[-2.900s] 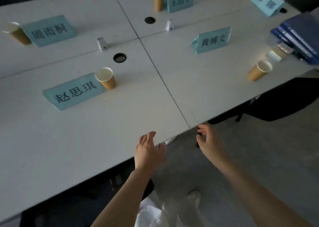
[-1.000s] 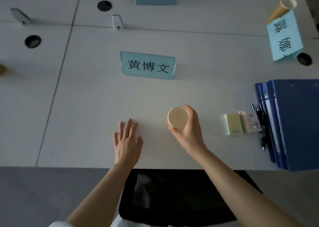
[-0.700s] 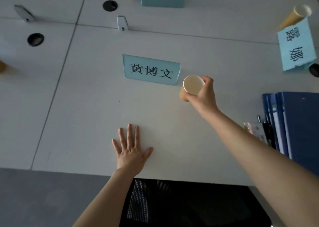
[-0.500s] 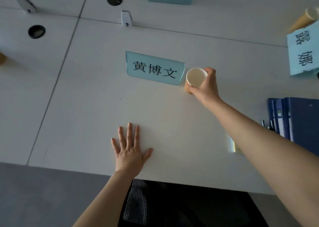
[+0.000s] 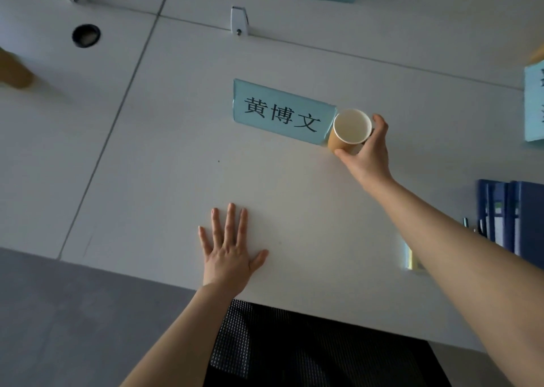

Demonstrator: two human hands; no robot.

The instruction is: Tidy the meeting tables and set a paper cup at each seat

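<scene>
head view | left hand (image 5: 228, 257) laid flat on the white table (image 5: 147, 180), fingers spread apart | right hand (image 5: 366, 151) closed round the paper cup (image 5: 348, 132): tan wall, white inside, mouth up, seen just right of the blue name card (image 5: 282, 113)

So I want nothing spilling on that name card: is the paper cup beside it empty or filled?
Empty. The paper cup opens toward the camera and shows only a bare pale inside, held by the right hand beside the name card.
</scene>
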